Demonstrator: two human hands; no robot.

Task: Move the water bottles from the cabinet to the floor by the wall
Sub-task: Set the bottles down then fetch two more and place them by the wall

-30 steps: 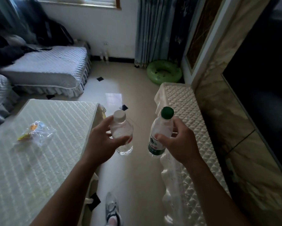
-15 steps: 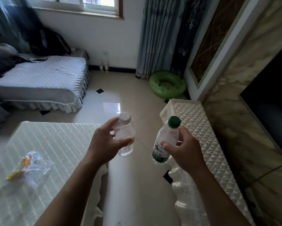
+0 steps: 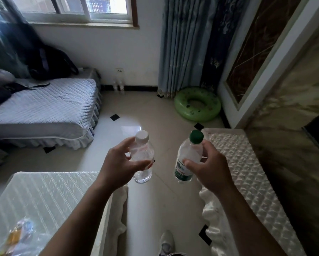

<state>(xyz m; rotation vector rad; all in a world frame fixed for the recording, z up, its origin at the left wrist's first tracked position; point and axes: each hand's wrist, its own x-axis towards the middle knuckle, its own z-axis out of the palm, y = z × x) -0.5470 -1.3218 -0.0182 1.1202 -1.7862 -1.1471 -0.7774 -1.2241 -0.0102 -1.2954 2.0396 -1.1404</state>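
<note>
My left hand (image 3: pixel 118 164) grips a clear water bottle with a white cap (image 3: pixel 143 154), held upright over the tiled floor. In my right hand (image 3: pixel 211 169) is a second water bottle with a green cap and green label (image 3: pixel 187 156), tilted slightly left. Both are held in front of me, in the aisle between two furniture tops. The low cabinet with a white quilted cover (image 3: pixel 247 174) runs along the right wall. Two more small bottles (image 3: pixel 118 85) stand on the floor against the far wall, under a wall socket.
A table with a ribbed white cover (image 3: pixel 44 204) is at lower left, with a plastic bag (image 3: pixel 20 239) on it. A grey quilted sofa (image 3: pixel 44 108) is at left. A green swim ring (image 3: pixel 197 103) lies by the curtain. My shoe (image 3: pixel 167 242) is below.
The view has moved forward along the aisle and tilted up, so the far wall and window are nearer. Both hands still hold their bottles at the same height.
</note>
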